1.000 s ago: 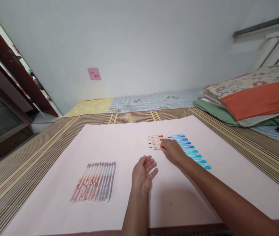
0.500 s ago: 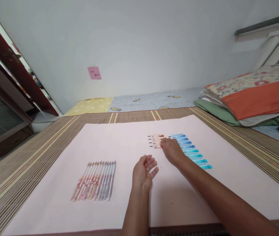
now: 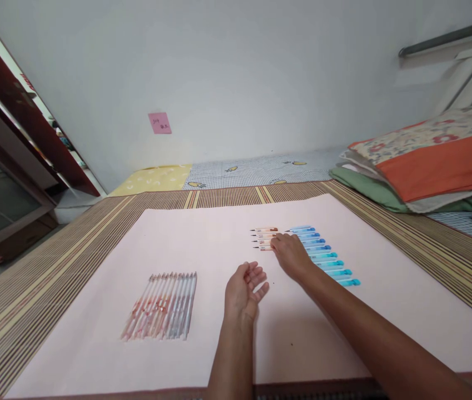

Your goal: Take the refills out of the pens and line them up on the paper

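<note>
My right hand (image 3: pixel 292 254) reaches over the pale sheet, its fingers pinched at the right end of the nearest pencil (image 3: pixel 264 248) in a short stack of brown-and-white, dark-tipped pencils. That pencil's end is hidden under the fingers. Beside and partly beneath this hand runs a column of blue to turquoise pencils (image 3: pixel 336 263). My left hand (image 3: pixel 244 291) rests palm up on the sheet, fingers apart and a little curled, with nothing in it. Off to its left lies a neat row of slim pens (image 3: pixel 161 305) in pinkish, white and grey tones.
The pale pink sheet (image 3: pixel 202 239) covers much of a striped mat (image 3: pixel 73 250). Folded bedding (image 3: pixel 431 161) with an orange edge is piled at the right. A pink note (image 3: pixel 160 123) sticks to the wall behind. Patterned cloth (image 3: pixel 244 171) lies along the wall's foot.
Almost nothing differs. Both hands and the pencils keep their places; the whole view has shifted very slightly.
</note>
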Demonstrator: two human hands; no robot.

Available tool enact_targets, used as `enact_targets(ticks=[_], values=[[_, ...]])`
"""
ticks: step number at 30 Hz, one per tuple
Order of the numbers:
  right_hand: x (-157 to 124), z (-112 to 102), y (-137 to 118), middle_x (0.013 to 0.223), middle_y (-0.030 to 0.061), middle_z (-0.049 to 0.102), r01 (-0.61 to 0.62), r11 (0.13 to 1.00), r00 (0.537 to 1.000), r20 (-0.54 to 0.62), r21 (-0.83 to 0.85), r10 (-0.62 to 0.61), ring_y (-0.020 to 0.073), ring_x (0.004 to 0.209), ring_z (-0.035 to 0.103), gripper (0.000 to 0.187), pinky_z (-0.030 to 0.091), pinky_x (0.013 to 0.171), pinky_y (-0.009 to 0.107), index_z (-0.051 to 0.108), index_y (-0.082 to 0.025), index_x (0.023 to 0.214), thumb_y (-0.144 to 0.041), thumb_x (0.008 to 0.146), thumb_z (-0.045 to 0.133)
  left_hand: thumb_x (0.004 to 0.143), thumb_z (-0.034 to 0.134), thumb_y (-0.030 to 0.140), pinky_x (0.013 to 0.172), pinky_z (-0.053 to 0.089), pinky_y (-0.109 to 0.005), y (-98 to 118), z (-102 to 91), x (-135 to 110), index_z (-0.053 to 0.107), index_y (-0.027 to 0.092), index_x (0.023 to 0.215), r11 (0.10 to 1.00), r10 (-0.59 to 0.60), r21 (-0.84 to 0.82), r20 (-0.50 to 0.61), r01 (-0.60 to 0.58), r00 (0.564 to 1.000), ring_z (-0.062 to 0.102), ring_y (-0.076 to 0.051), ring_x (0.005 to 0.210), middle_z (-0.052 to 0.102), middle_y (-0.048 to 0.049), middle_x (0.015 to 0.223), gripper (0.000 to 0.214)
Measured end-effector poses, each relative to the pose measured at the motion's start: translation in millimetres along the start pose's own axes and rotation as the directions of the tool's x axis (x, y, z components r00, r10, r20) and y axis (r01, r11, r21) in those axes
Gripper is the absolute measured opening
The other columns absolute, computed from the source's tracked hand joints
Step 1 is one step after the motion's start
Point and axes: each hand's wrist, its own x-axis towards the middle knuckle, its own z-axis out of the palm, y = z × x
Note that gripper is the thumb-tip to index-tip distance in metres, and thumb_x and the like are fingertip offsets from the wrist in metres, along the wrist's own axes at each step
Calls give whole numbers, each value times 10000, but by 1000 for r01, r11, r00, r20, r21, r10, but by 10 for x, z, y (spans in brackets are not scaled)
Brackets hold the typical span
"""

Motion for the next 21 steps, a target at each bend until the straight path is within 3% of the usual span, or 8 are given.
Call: enact_targets(ticks=[21], values=[[-12,-22,-29,1069,120,699,-19,999,1000,8,-29,19,241,989,575,258,288,846,363,676,-160,960,-114,1019,429,976,548,263,651,557,-311,10,14,1,681,114,881,1000,-1,4,-2,1,1000,665,-171,718,670,-80,839,221]])
